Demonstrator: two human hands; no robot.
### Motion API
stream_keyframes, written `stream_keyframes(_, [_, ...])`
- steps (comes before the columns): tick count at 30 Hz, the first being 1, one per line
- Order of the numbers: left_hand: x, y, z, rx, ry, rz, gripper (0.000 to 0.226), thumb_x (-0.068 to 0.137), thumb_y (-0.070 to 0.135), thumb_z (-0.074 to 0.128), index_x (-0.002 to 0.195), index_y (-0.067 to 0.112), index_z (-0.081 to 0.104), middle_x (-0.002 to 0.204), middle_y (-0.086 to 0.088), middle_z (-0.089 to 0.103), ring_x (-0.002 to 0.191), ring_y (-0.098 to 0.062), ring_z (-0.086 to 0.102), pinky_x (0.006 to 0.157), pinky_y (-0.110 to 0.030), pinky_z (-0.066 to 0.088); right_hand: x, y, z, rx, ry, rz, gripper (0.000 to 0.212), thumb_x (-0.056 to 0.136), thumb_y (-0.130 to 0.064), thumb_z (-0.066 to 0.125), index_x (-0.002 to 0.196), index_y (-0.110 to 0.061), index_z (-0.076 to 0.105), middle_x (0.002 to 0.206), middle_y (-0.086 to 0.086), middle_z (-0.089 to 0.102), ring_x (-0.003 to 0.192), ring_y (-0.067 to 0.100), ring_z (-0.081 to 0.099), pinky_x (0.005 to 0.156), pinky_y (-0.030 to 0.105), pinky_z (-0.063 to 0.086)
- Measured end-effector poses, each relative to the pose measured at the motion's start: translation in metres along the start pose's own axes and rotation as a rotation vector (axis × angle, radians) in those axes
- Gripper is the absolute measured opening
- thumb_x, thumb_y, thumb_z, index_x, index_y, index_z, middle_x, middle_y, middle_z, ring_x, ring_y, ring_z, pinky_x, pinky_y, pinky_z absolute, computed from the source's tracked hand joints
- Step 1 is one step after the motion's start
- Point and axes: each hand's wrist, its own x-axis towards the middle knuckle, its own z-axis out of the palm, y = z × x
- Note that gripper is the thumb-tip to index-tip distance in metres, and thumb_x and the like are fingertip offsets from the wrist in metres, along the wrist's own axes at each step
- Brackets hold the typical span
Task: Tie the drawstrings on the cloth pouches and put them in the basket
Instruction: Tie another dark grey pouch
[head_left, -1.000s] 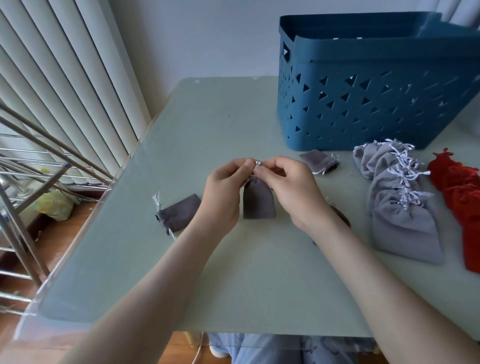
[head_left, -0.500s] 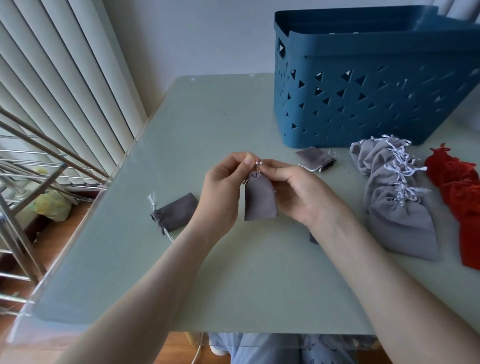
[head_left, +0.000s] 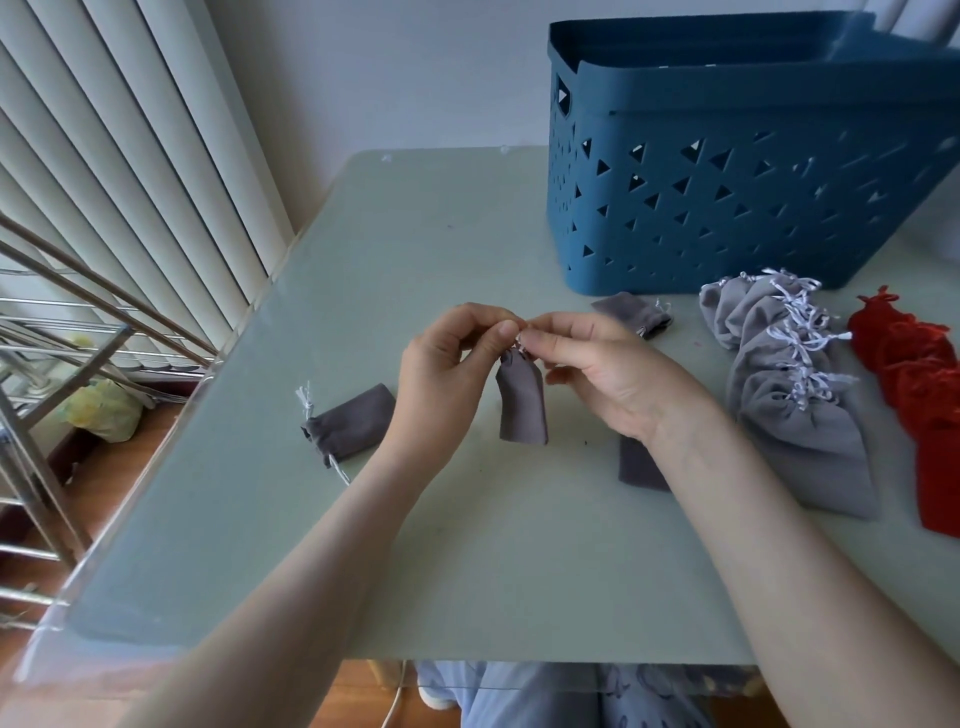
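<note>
While the dark grey pouch (head_left: 522, 405) hangs upright over the middle of the table (head_left: 467, 561), both hands meet at its gathered top. The left hand (head_left: 441, 374) pinches the white drawstring (head_left: 521, 339) between thumb and forefinger, with its other fingers curled behind. The right hand (head_left: 608, 379) pinches the same drawstring from the other side, thumb and forefinger pressed together and the remaining fingers loosely curled beneath. The fingertips of the two hands sit just beside each other. Whether the pouch's bottom edge touches the table cannot be told.

A second dark pouch (head_left: 356, 423) lies flat just left of the left wrist, its strings trailing. A third dark pouch (head_left: 631, 312) lies just in front of the blue basket (head_left: 727, 208), which stands at the table's far right. A fourth dark pouch (head_left: 639, 467) shows partly from under the right wrist. Further right, light grey pouches (head_left: 795, 415) overlap in a row, white strings bunched at their necks, with red pouches (head_left: 919, 395) beside them. Blinds (head_left: 130, 182) hang on the left above a metal rack (head_left: 62, 338).
</note>
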Motion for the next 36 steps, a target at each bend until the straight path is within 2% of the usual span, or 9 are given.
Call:
stream_keyframes(3, [0.0, 0.002, -0.001, 0.022, -0.002, 0.005, 0.014, 0.086, 0.016, 0.062, 0.078, 0.027, 0.067, 0.08, 0.008, 0.07, 0.082, -0.015, 0.065, 0.081, -0.03, 0.049, -0.001, -0.002, 0.0, -0.102, 0.035, -0.045, 0.014, 0.088, -0.013, 0.06, 0.077, -0.02, 0.064, 0.07, -0.013, 0.064, 0.073, 0.002, 0.053, 0.068, 0.021, 0.035])
stream_keyframes(6, [0.0, 0.003, -0.003, 0.042, -0.001, 0.001, 0.011, 0.085, 0.019, 0.062, 0.079, 0.027, 0.068, 0.082, 0.006, 0.071, 0.084, -0.017, 0.066, 0.083, -0.033, 0.051, -0.003, -0.003, 0.001, -0.156, 0.045, -0.077, 0.013, 0.089, -0.012, 0.061, 0.078, -0.02, 0.064, 0.068, -0.015, 0.064, 0.072, 0.0, 0.054, 0.067, 0.017, 0.037])
stream_keyframes(10, [-0.001, 0.006, -0.006, 0.02, -0.05, -0.087, 0.015, 0.088, 0.008, 0.063, 0.08, 0.019, 0.07, 0.08, 0.006, 0.072, 0.081, -0.011, 0.065, 0.082, -0.028, 0.05, -0.005, -0.005, 0.003, -0.234, 0.088, -0.127, 0.013, 0.088, -0.008, 0.062, 0.078, -0.016, 0.063, 0.065, -0.014, 0.063, 0.064, -0.003, 0.054, 0.065, 0.008, 0.039])
stream_keyframes(14, [0.001, 0.007, -0.008, 0.091, -0.074, -0.195, 0.016, 0.086, 0.003, 0.063, 0.076, 0.014, 0.069, 0.067, 0.004, 0.064, 0.067, -0.009, 0.054, 0.07, -0.022, 0.044, -0.004, -0.001, 0.003, -0.533, 0.155, -0.162, 0.013, 0.088, -0.017, 0.064, 0.077, -0.022, 0.063, 0.069, -0.01, 0.058, 0.064, 0.004, 0.046, 0.064, 0.017, 0.039])
stream_keyframes(19, [0.003, 0.007, -0.01, 0.265, -0.1, -0.25, 0.008, 0.085, 0.009, 0.065, 0.079, 0.008, 0.071, 0.065, -0.002, 0.062, 0.061, -0.009, 0.053, 0.07, -0.024, 0.045, -0.003, 0.002, 0.004, -0.706, 0.189, -0.188, 0.011, 0.086, -0.019, 0.067, 0.077, -0.025, 0.064, 0.067, -0.013, 0.059, 0.061, -0.001, 0.048, 0.062, 0.015, 0.039])
stream_keyframes(25, [0.0, 0.007, -0.01, 0.331, -0.115, -0.265, 0.006, 0.084, 0.014, 0.068, 0.079, 0.011, 0.07, 0.059, 0.005, 0.061, 0.056, -0.004, 0.053, 0.06, -0.015, 0.041, -0.001, 0.004, 0.006, -0.66, 0.237, -0.156, 0.014, 0.086, -0.013, 0.066, 0.074, -0.02, 0.066, 0.07, -0.012, 0.065, 0.068, 0.004, 0.055, 0.066, 0.016, 0.041])
stream_keyframes(29, [-0.001, 0.006, -0.004, 0.439, -0.074, -0.207, 0.004, 0.086, 0.016, 0.066, 0.083, 0.014, 0.065, 0.064, 0.014, 0.06, 0.055, 0.009, 0.052, 0.051, -0.005, 0.034, 0.001, 0.007, 0.006, -0.614, 0.259, -0.136, 0.022, 0.087, -0.013, 0.065, 0.068, -0.026, 0.063, 0.068, -0.015, 0.065, 0.067, -0.004, 0.056, 0.068, 0.012, 0.042])
stream_keyframes(33, [-0.003, 0.007, 0.001, 0.509, -0.059, -0.116, 0.004, 0.087, 0.009, 0.06, 0.085, 0.012, 0.061, 0.067, 0.017, 0.058, 0.059, 0.014, 0.052, 0.054, -0.003, 0.036, 0.003, 0.01, 0.006, -0.508, 0.255, -0.117, 0.018, 0.087, -0.011, 0.064, 0.072, -0.02, 0.064, 0.077, -0.006, 0.07, 0.078, 0.008, 0.063, 0.081, 0.027, 0.049])
stream_keyframes(36, [-0.003, 0.005, 0.001, 0.533, -0.036, -0.057, 0.01, 0.087, 0.007, 0.06, 0.082, 0.016, 0.056, 0.067, 0.018, 0.056, 0.061, 0.012, 0.052, 0.059, -0.003, 0.037, 0.002, 0.009, 0.008, -0.43, 0.231, -0.106, 0.018, 0.09, -0.009, 0.06, 0.075, -0.019, 0.064, 0.079, 0.0, 0.07, 0.074, 0.008, 0.061, 0.076, 0.024, 0.048])
